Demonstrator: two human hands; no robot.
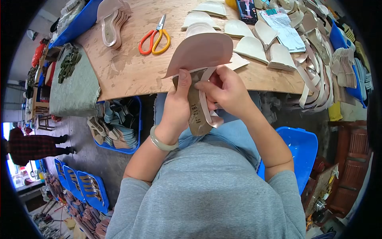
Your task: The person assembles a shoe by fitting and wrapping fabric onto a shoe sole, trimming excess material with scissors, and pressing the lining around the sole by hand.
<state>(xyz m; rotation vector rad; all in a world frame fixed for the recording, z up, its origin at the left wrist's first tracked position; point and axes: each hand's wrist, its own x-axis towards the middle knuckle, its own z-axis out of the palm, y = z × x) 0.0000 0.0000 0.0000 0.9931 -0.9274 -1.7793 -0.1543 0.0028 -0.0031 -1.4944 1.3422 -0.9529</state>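
In front of my body I hold a brown shoe insole (195, 115) with dark printed digits near its lower end. A wide pink toe piece (203, 51) covers its upper end. My left hand (179, 99), with a pale bangle at the wrist, is closed around the insole's left side, thumb on top. Along the right edge runs a pale narrow strip (205, 104), its shiny loose end hanging near the bottom. My right hand (226, 89) pinches this strip against the edge, just below the toe piece. Some fingertips are hidden behind the insole.
Scissors (156, 39) with red and orange handles lie on the wooden table (119, 71). Stacks of pale cut pieces (250, 48), a phone (247, 11) and hanging strips (314, 79) are right. Blue bins (296, 147) flank my legs. Another person (34, 145) stands far left.
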